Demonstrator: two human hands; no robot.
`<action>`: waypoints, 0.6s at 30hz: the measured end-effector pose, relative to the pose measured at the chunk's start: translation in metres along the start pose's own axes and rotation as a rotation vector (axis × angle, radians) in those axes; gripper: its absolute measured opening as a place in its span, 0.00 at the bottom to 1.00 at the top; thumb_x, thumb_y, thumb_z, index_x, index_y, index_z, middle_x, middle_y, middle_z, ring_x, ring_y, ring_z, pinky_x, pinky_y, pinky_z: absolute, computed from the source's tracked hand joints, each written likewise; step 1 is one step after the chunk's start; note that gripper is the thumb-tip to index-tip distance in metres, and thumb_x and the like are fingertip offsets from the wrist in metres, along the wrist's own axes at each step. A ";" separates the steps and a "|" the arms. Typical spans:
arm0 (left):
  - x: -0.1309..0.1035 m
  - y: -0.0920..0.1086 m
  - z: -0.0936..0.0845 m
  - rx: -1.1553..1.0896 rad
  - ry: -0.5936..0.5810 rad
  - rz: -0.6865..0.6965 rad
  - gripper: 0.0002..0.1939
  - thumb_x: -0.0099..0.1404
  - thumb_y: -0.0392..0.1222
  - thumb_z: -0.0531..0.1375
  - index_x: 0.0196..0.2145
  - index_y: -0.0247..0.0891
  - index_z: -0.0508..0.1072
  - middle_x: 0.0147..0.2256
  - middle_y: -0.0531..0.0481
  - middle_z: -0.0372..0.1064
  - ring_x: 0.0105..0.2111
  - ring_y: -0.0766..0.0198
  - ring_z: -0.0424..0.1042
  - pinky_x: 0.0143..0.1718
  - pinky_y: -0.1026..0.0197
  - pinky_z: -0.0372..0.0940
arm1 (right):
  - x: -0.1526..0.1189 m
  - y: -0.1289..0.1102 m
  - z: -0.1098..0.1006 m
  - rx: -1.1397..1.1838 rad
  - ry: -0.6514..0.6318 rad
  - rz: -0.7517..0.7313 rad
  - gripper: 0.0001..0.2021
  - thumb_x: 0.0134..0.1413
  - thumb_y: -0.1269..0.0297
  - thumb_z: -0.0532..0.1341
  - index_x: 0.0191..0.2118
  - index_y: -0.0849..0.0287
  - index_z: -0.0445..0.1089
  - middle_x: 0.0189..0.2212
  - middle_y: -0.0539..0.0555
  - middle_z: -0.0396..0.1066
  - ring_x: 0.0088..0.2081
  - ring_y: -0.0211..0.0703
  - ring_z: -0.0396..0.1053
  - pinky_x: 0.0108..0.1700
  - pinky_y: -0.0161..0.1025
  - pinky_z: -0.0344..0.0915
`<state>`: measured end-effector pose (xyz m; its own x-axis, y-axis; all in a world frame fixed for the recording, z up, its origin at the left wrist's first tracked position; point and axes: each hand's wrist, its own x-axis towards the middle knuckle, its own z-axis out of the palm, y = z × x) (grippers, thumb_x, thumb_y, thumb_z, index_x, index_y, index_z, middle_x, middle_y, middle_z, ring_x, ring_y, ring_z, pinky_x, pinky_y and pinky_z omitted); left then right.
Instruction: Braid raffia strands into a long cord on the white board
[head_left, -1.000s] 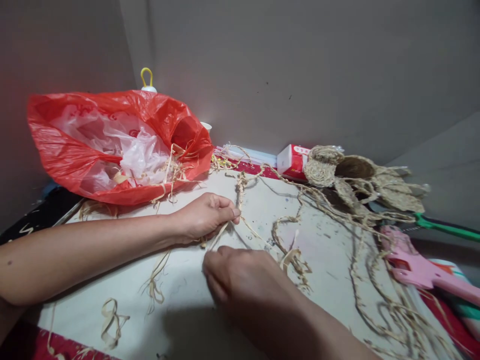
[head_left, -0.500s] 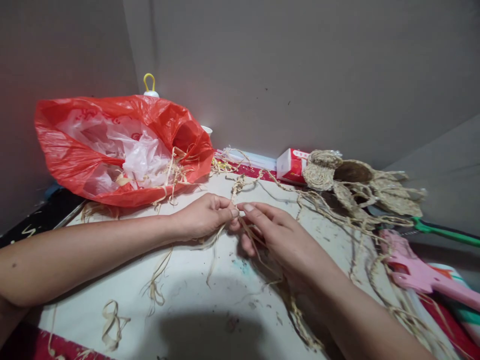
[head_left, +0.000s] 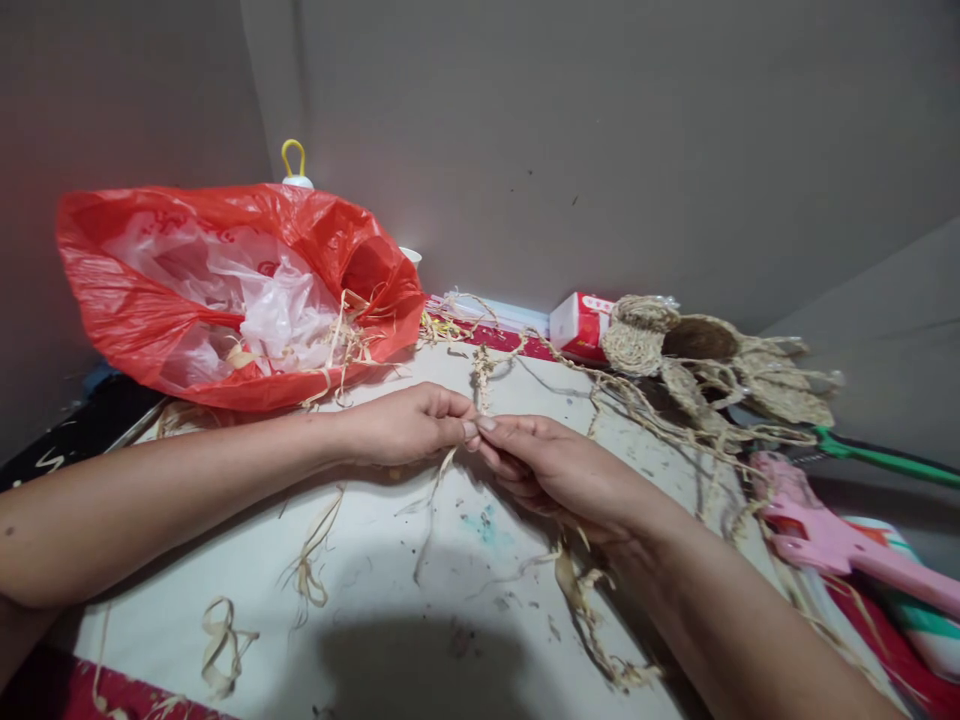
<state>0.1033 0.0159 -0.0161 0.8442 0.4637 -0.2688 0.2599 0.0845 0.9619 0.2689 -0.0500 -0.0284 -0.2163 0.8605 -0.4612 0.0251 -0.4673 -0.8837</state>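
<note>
My left hand (head_left: pixel 424 424) pinches the near end of a braided raffia cord (head_left: pixel 482 376) between thumb and finger. Against it, thumb to thumb, my right hand (head_left: pixel 547 462) is closed on the same spot, its other fingers curled under. From the pinch the braid runs away from me, then bends right along the back of the table. A loose raffia strand (head_left: pixel 433 500) hangs below my left fingertips. The exact crossing of the strands is hidden by my fingers. Beneath my right wrist lies another length of raffia cord (head_left: pixel 589 620).
A red plastic bag (head_left: pixel 150 330) holding white plastic and raffia stands at the left. Behind on the right are a red-and-white packet (head_left: pixel 581 325) and woven straw pieces (head_left: pixel 701 365). A pink glue gun (head_left: pixel 817 530) lies at the right edge. Raffia scraps (head_left: pixel 223 645) dot the white tabletop (head_left: pixel 375 620).
My right hand has rolled inward, its fingers curling under, and the strands that hung beneath it no longer show. The thumbs are now closer together. My left hand has hardly moved.
</note>
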 end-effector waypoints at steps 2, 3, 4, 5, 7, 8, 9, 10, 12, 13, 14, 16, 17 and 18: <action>0.000 0.000 -0.004 0.050 0.008 0.010 0.09 0.67 0.34 0.51 0.29 0.36 0.64 0.12 0.65 0.47 0.11 0.75 0.46 0.16 0.69 0.46 | 0.002 0.000 -0.003 0.107 -0.083 -0.003 0.19 0.51 0.53 0.63 0.20 0.58 0.58 0.13 0.40 0.48 0.14 0.27 0.38 0.14 0.27 0.35; 0.001 0.000 -0.007 0.092 0.011 0.034 0.09 0.67 0.34 0.51 0.28 0.36 0.64 0.14 0.64 0.49 0.12 0.75 0.47 0.18 0.69 0.48 | 0.003 0.001 -0.003 0.152 -0.113 -0.006 0.19 0.50 0.54 0.64 0.20 0.58 0.57 0.13 0.40 0.48 0.14 0.26 0.38 0.14 0.27 0.35; 0.001 -0.001 -0.009 0.144 0.008 0.068 0.08 0.66 0.35 0.52 0.28 0.35 0.65 0.15 0.63 0.51 0.14 0.75 0.50 0.20 0.69 0.50 | 0.004 0.001 -0.003 0.186 -0.127 -0.008 0.19 0.49 0.55 0.65 0.20 0.59 0.58 0.13 0.39 0.47 0.14 0.26 0.37 0.14 0.27 0.35; 0.001 -0.001 -0.011 0.202 0.004 0.107 0.08 0.66 0.35 0.52 0.28 0.34 0.66 0.17 0.61 0.55 0.17 0.74 0.53 0.22 0.69 0.52 | 0.005 0.002 -0.002 0.207 -0.122 -0.011 0.18 0.48 0.55 0.65 0.20 0.59 0.59 0.12 0.39 0.48 0.14 0.26 0.37 0.14 0.26 0.35; 0.001 0.001 -0.014 0.320 -0.009 0.151 0.09 0.64 0.35 0.52 0.30 0.32 0.70 0.23 0.56 0.63 0.23 0.72 0.59 0.27 0.68 0.55 | 0.006 0.003 0.001 0.216 -0.058 -0.031 0.17 0.47 0.56 0.65 0.20 0.60 0.61 0.12 0.40 0.48 0.14 0.26 0.38 0.14 0.26 0.36; 0.001 0.003 -0.015 0.370 -0.015 0.144 0.09 0.63 0.34 0.52 0.31 0.32 0.72 0.25 0.55 0.65 0.25 0.70 0.61 0.29 0.67 0.56 | 0.007 0.004 0.003 0.209 -0.014 -0.048 0.16 0.46 0.57 0.65 0.20 0.60 0.62 0.11 0.40 0.49 0.13 0.26 0.39 0.13 0.26 0.37; 0.000 0.005 -0.016 0.411 -0.016 0.119 0.10 0.63 0.34 0.52 0.32 0.32 0.73 0.26 0.54 0.67 0.26 0.70 0.62 0.30 0.67 0.57 | 0.007 0.005 0.006 0.195 0.034 -0.069 0.15 0.46 0.57 0.65 0.20 0.60 0.63 0.11 0.40 0.50 0.13 0.26 0.41 0.13 0.26 0.38; -0.001 0.008 -0.016 0.440 -0.010 0.079 0.11 0.62 0.34 0.52 0.33 0.32 0.74 0.25 0.54 0.66 0.25 0.70 0.61 0.30 0.67 0.57 | 0.007 0.006 0.009 0.179 0.081 -0.090 0.15 0.45 0.58 0.65 0.19 0.61 0.64 0.10 0.41 0.50 0.12 0.26 0.42 0.13 0.27 0.39; -0.003 0.012 -0.015 0.452 0.013 -0.004 0.11 0.61 0.34 0.52 0.32 0.32 0.74 0.21 0.55 0.63 0.21 0.71 0.58 0.25 0.67 0.55 | 0.007 0.008 0.015 0.154 0.155 -0.118 0.14 0.45 0.58 0.65 0.19 0.61 0.65 0.09 0.40 0.50 0.12 0.26 0.42 0.13 0.27 0.39; -0.004 0.013 -0.013 0.438 0.024 -0.036 0.11 0.61 0.35 0.51 0.31 0.33 0.74 0.19 0.56 0.61 0.18 0.71 0.56 0.21 0.67 0.53 | 0.007 0.008 0.017 0.151 0.181 -0.128 0.14 0.44 0.58 0.65 0.20 0.61 0.65 0.09 0.40 0.50 0.11 0.26 0.42 0.13 0.27 0.39; -0.005 0.012 -0.011 0.413 0.033 -0.063 0.11 0.61 0.36 0.51 0.30 0.33 0.73 0.18 0.56 0.59 0.16 0.71 0.54 0.19 0.67 0.51 | 0.007 0.009 0.020 0.158 0.200 -0.139 0.14 0.43 0.57 0.65 0.20 0.61 0.65 0.09 0.40 0.50 0.11 0.26 0.42 0.13 0.27 0.39; -0.007 0.009 -0.005 0.349 0.050 -0.092 0.11 0.62 0.38 0.51 0.29 0.34 0.71 0.18 0.55 0.60 0.13 0.71 0.53 0.15 0.67 0.49 | 0.007 0.010 0.024 0.200 0.213 -0.153 0.17 0.42 0.56 0.66 0.18 0.60 0.61 0.09 0.40 0.50 0.11 0.26 0.43 0.13 0.27 0.40; -0.007 0.006 -0.001 0.323 0.059 -0.094 0.11 0.63 0.39 0.50 0.29 0.34 0.70 0.18 0.55 0.61 0.13 0.71 0.54 0.14 0.67 0.50 | 0.006 0.011 0.026 0.229 0.211 -0.156 0.18 0.42 0.56 0.67 0.17 0.59 0.59 0.09 0.40 0.49 0.11 0.26 0.43 0.13 0.27 0.40; -0.008 0.003 0.004 0.304 0.070 -0.092 0.11 0.63 0.39 0.49 0.29 0.35 0.69 0.18 0.54 0.62 0.13 0.71 0.55 0.14 0.67 0.51 | 0.006 0.011 0.027 0.260 0.206 -0.153 0.19 0.42 0.57 0.67 0.16 0.58 0.57 0.10 0.40 0.49 0.12 0.25 0.43 0.13 0.27 0.41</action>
<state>0.0991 0.0091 -0.0108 0.7791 0.5270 -0.3396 0.4704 -0.1331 0.8724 0.2416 -0.0553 -0.0389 0.0037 0.9348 -0.3552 -0.2471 -0.3433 -0.9061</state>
